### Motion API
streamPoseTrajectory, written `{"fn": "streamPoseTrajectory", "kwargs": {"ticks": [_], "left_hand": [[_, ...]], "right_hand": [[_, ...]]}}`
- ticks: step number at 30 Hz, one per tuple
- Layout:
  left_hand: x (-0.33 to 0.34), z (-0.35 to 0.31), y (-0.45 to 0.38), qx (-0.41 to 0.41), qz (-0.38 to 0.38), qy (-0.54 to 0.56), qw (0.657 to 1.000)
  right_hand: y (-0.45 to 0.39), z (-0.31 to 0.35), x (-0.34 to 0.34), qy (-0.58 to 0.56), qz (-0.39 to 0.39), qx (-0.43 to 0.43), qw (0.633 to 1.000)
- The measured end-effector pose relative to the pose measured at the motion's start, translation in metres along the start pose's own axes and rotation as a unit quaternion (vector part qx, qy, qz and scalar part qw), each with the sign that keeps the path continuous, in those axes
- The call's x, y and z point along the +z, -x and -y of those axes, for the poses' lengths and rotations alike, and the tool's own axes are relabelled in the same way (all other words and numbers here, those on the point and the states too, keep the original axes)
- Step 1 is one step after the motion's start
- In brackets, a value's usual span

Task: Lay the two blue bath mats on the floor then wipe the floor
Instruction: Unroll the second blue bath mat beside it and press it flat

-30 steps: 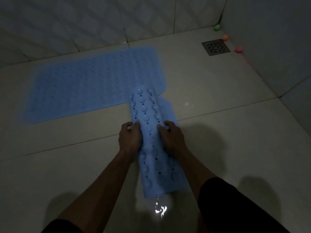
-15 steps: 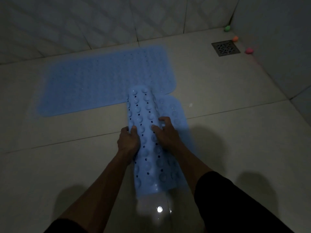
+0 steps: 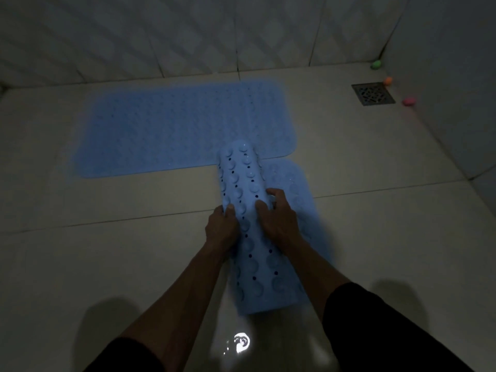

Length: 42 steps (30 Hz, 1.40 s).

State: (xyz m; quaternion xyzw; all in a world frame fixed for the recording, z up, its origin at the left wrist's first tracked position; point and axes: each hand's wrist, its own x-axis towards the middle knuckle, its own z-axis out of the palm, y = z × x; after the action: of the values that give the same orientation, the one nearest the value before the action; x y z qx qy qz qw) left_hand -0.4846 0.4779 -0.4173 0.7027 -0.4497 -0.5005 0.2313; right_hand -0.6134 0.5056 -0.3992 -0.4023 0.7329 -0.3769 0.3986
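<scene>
1. We look down on a dim, pale tiled bathroom floor (image 3: 375,237) from above, with pale patterned wall tiles (image 3: 188,36) at the far edge.
2. A light blue rubber bath mat with small drain holes (image 3: 174,130) lies flat on the floor beside the far wall, its long side running left to right.
3. A second light blue rubber bath mat, rolled with its round suction cups facing outward (image 3: 241,181), runs away from us at a right angle to the flat one, and its far end overlaps the flat mat's near edge.
4. Part of this second mat is already unrolled and lies flat on the floor to the right of the roll (image 3: 300,200).
5. Our left hand (image 3: 221,229) curls around the left side of the roll, thumb on top.
6. Our right hand (image 3: 277,216) presses on the right side of the roll with bent fingers gripping it.
7. A square dark metal floor drain grate (image 3: 373,93) sits in the far right corner.
8. Three small rounded objects, green (image 3: 376,64), orange (image 3: 387,81) and pink (image 3: 408,101), lie near the drain along the right wall.
9. A bright spot of light (image 3: 241,342) reflects off the floor near us.
10. We can read no brand, label or writing anywhere.
</scene>
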Motion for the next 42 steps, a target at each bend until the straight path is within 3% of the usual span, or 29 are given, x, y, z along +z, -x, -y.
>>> {"fn": "streamPoseTrajectory", "kwargs": {"ticks": [7,10,12,18,21,26,30,36,42], "left_hand": [[-0.035,0.003,-0.001,-0.006,-0.023,0.036,0.999],[-0.061,0.002,-0.004,-0.035,-0.043,0.052,0.997],[-0.078,0.003,-0.007,-0.045,-0.042,0.053,0.997],[-0.125,0.03,-0.022,-0.065,-0.049,0.064,0.995],[-0.144,0.044,-0.029,-0.071,-0.054,0.082,0.993],[-0.167,0.053,-0.042,-0.072,-0.067,0.114,0.989],[-0.178,0.06,-0.048,-0.083,-0.054,0.135,0.986],[-0.196,0.064,-0.047,-0.07,-0.082,0.121,0.987],[-0.228,0.076,-0.048,-0.07,-0.094,0.104,0.988]], "right_hand": [[-0.008,0.013,0.012,0.014,0.018,0.036,0.999],[-0.007,0.02,0.036,0.086,0.053,-0.006,0.995],[-0.001,0.027,0.059,0.054,0.071,-0.007,0.996],[0.005,0.048,0.105,0.076,0.037,-0.019,0.996],[0.01,0.056,0.122,0.123,0.085,0.003,0.989],[0.009,0.07,0.139,0.057,0.097,0.032,0.993],[0.01,0.074,0.153,0.094,0.145,0.049,0.984],[0.013,0.086,0.179,0.0,0.123,0.087,0.989],[0.016,0.101,0.217,0.026,0.18,0.074,0.98]]}}
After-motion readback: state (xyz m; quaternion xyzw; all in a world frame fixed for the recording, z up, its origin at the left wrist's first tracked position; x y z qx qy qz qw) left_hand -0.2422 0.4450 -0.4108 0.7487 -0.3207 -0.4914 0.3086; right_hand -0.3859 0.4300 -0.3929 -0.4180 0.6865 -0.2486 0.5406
